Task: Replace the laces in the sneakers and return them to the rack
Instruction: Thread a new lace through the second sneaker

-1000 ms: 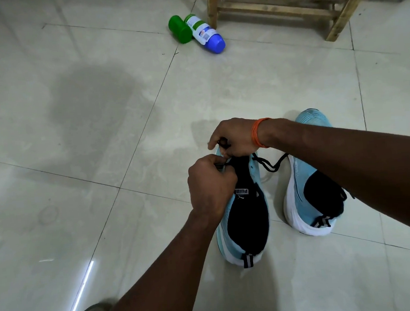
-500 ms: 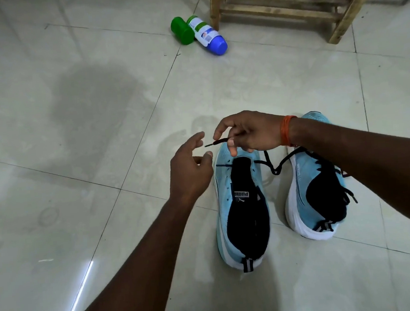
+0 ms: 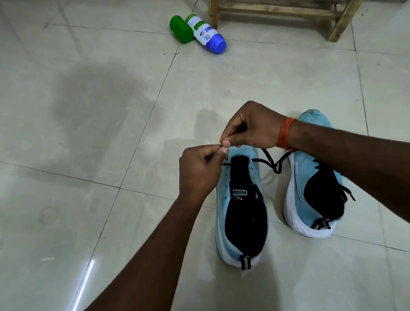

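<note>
Now L hand [image 3: 200,173] & R hand [image 3: 250,127] both pinch lace [image 3: 270,160] tip above sneaker [image 3: 240,209]; best twist it firm before threading.

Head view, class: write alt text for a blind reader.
The left hand and right hand pinch a black lace above a light-blue sneaker. A second sneaker stands to its right; a green bottle and a blue-capped bottle lie by a wooden rack.

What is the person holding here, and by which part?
The left hand and the right hand both pinch the black lace at its end, fingertip to fingertip above the nearer sneaker.
</note>
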